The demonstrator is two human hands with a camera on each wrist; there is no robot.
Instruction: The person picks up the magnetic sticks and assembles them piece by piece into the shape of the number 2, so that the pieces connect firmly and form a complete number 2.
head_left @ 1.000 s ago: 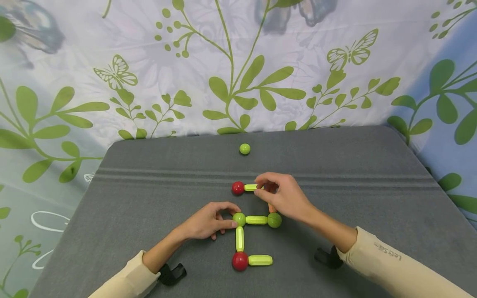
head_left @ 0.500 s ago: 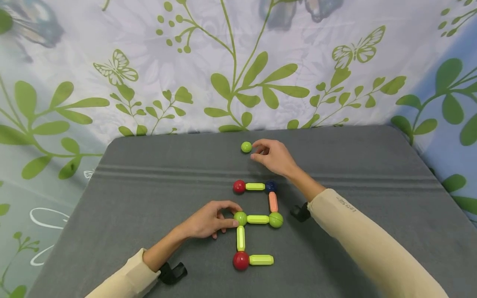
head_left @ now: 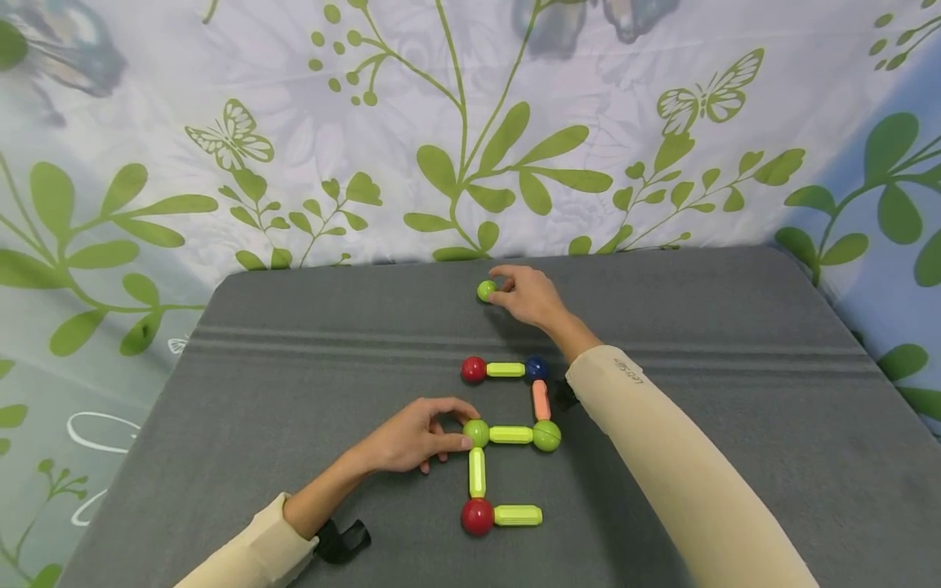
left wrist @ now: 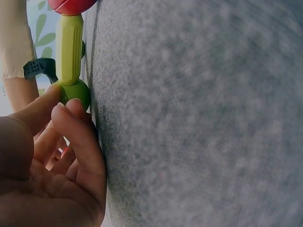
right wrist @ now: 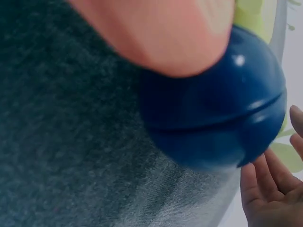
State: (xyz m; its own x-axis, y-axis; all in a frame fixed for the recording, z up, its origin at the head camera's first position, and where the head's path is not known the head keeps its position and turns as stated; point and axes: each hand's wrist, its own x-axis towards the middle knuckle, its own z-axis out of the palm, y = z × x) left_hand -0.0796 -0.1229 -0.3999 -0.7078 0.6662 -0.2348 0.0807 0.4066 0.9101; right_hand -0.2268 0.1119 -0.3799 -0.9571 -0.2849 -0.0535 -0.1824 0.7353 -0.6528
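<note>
My left hand (head_left: 422, 434) pinches a green ball (head_left: 478, 434) at the left corner of a flat figure of balls and rods. From that ball one yellow-green rod (head_left: 510, 434) runs right to another green ball (head_left: 546, 435). A second rod (left wrist: 71, 47) leads down to a red ball (left wrist: 72, 4). My right hand (head_left: 528, 296) reaches to the table's far side, thumb and index finger closing round a loose lime-green ball (head_left: 484, 291). Close up in the right wrist view are a blue ball (right wrist: 213, 109) and a blurred salmon rod (right wrist: 165, 33).
At the figure's top left sits another red ball (head_left: 474, 369), joined by a rod (head_left: 506, 370) to the blue ball. A bottom rod (head_left: 518, 515) points right with a free end. The grey table (head_left: 331, 327) meets a leaf-patterned cloth (head_left: 338, 122) behind.
My right hand has moved from the blue ball's corner back to the loose green ball, and its fingers now close round it. The left hand stays on its ball.
</note>
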